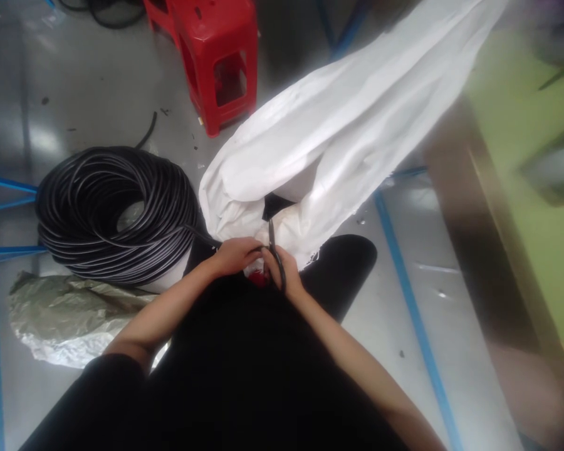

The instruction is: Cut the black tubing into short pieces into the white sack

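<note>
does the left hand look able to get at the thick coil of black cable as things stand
Probably yes: the thick coil of black cable lies close to the left hand, its top uncovered, though the hand seems to hold a strand running from it.

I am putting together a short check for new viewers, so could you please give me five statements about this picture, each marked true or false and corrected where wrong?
1. The right hand holds scissors. True.
2. The scissors' blades point back toward the person's body. False: they point away from it.
3. The coil of black cable lies to the left of the white fabric. True.
4. The left hand rests on top of the coil. False: it is close beside the right hand, holding a black strand that runs from the coil.
5. A red stool stands farther from the person than the coil does. True.
</note>
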Demonstrator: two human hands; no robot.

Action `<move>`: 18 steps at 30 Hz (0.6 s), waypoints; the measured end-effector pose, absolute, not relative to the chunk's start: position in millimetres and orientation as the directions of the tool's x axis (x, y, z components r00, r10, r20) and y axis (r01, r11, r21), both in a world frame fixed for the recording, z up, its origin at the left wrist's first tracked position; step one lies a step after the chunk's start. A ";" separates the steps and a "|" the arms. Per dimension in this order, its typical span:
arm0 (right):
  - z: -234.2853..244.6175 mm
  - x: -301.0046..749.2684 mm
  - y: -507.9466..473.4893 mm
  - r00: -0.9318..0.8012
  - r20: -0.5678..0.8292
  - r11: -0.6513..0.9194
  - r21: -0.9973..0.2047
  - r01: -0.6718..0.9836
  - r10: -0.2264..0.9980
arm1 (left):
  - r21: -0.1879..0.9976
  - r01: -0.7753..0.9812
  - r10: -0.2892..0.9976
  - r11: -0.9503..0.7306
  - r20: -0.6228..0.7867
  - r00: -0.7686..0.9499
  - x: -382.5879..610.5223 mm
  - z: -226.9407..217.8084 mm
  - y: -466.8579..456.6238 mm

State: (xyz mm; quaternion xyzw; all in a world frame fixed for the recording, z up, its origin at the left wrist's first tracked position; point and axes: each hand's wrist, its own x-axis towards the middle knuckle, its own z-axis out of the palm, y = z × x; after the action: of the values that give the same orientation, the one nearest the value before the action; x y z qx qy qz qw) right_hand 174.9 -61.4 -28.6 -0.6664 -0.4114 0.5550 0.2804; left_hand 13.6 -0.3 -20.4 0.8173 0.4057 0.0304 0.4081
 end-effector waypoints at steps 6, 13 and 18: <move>-25.9 178.8 -57.6 0.133 -0.509 -0.520 -0.851 0.073 0.851 | 0.653 0.663 0.707 -0.367 -0.268 0.655 1.4 -30.8 -4.6; -25.6 181.1 -56.4 0.113 -0.502 -0.512 -0.853 0.100 0.858 | 0.611 0.692 0.765 -0.384 -0.209 0.609 -16.8 -24.6 7.9; -36.0 182.2 -70.2 0.000 -0.485 -0.457 -0.823 0.338 0.874 | 0.590 0.730 0.820 -0.345 -0.190 0.540 -14.7 -22.5 14.8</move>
State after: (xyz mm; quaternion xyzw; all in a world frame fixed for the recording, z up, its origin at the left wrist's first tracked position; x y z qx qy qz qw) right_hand 182.2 -70.2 -36.0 -0.6619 -0.4580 0.5387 0.2489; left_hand -14.7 14.8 -22.5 0.8171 0.4742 0.0700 0.3204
